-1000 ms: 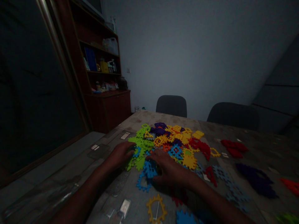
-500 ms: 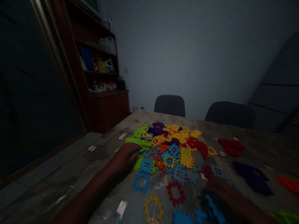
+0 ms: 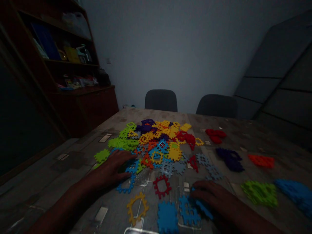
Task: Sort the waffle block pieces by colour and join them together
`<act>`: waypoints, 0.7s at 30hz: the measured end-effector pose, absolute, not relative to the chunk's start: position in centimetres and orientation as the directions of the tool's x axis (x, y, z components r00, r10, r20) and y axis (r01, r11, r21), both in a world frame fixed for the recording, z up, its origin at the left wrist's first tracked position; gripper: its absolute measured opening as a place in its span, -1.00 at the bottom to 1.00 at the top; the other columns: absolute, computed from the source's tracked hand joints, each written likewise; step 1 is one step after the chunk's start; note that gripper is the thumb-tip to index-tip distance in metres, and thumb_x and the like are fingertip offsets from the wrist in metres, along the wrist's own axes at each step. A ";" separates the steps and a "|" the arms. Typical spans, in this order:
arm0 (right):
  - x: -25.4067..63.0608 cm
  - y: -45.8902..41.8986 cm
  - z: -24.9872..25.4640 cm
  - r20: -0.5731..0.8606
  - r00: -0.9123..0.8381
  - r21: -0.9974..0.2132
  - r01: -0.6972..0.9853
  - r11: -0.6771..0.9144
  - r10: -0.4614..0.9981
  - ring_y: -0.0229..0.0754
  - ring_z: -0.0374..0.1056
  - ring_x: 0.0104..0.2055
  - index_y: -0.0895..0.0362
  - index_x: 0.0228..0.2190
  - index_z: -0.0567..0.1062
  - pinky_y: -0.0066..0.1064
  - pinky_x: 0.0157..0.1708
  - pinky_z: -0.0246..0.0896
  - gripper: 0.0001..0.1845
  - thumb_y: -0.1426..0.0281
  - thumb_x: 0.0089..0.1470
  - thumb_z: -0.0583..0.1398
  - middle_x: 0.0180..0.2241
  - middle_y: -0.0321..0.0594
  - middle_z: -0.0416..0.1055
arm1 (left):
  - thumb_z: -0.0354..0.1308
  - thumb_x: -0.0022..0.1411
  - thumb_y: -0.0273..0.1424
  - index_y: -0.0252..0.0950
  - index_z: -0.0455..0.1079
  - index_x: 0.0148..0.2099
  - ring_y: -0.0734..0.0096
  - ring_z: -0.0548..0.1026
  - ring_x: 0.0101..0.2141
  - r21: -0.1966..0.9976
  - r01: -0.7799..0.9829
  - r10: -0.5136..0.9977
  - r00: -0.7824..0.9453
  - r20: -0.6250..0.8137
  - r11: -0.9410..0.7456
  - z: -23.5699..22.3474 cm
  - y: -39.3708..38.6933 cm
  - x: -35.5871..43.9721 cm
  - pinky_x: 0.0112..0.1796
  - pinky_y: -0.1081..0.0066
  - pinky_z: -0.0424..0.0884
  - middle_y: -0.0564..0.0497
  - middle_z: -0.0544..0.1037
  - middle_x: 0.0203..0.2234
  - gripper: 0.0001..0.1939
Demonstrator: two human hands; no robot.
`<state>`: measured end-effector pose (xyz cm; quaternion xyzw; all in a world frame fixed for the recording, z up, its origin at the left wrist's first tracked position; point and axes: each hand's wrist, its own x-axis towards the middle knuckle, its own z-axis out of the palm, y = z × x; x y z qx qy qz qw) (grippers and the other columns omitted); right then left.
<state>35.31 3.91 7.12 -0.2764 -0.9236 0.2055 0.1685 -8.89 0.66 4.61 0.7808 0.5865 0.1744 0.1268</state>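
My left hand [image 3: 113,169] is over the left front of a heap of toothed plastic building tiles. Its thumb and fingers are apart, beside a blue window tile [image 3: 133,165] and a blue frame tile [image 3: 126,187]. At the right front, my right hand [image 3: 209,195] has its fingers over a tilted blue toothed tile [image 3: 204,209], partly hidden beneath the hand. Next to it lie a blue window tile [image 3: 188,211] and a solid blue tile [image 3: 167,216]. A red frame tile [image 3: 162,186] and a yellow frame tile [image 3: 137,208] lie between the hands.
Yellow tiles [image 3: 175,152] and green tiles [image 3: 122,144] fill much of the heap. Along the right are separate groups: red [image 3: 215,135], purple [image 3: 230,160], orange [image 3: 261,161], green [image 3: 259,193] and blue [image 3: 297,195]. Two chairs [image 3: 161,100] stand behind the table.
My right hand moved from the heap's front to the right front with blue tiles. My left hand shifted over the blue tiles at the heap's left front. The view turned right.
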 end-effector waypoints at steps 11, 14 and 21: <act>35.8 2.6 6.6 0.029 -0.808 -0.530 0.487 0.694 0.588 0.01 0.18 0.32 -0.23 0.37 0.09 -0.06 0.27 0.17 -0.29 0.42 0.31 0.15 0.34 -0.19 0.21 | 0.19 0.28 -0.20 -0.08 0.33 0.29 -0.01 0.40 0.17 0.349 0.881 0.947 0.276 0.166 -0.318 4.0 0.9 -9.4 0.20 -0.03 0.27 -0.08 0.46 0.18 -0.46; 35.7 2.2 6.7 -0.062 -0.715 -0.547 0.608 0.576 0.696 0.15 0.13 0.34 -0.17 0.38 0.10 0.07 0.28 0.13 -0.15 0.31 0.17 0.31 0.36 -0.12 0.17 | 0.18 0.28 -0.18 -0.09 0.33 0.29 -0.02 0.41 0.16 0.357 0.881 0.949 0.263 0.172 -0.309 4.2 0.8 -9.4 0.20 -0.04 0.28 -0.08 0.46 0.18 -0.46; 33.5 1.6 7.8 -0.146 -0.716 -0.522 0.642 0.562 0.683 0.18 0.15 0.32 -0.05 0.37 0.15 0.06 0.30 0.07 -0.01 0.50 -0.02 0.36 0.30 -0.05 0.26 | 0.18 0.28 -0.09 -0.06 0.33 0.30 0.00 0.47 0.12 0.429 0.859 0.956 0.205 0.210 -0.279 5.4 0.3 -11.1 0.13 0.10 0.41 -0.07 0.47 0.17 -0.43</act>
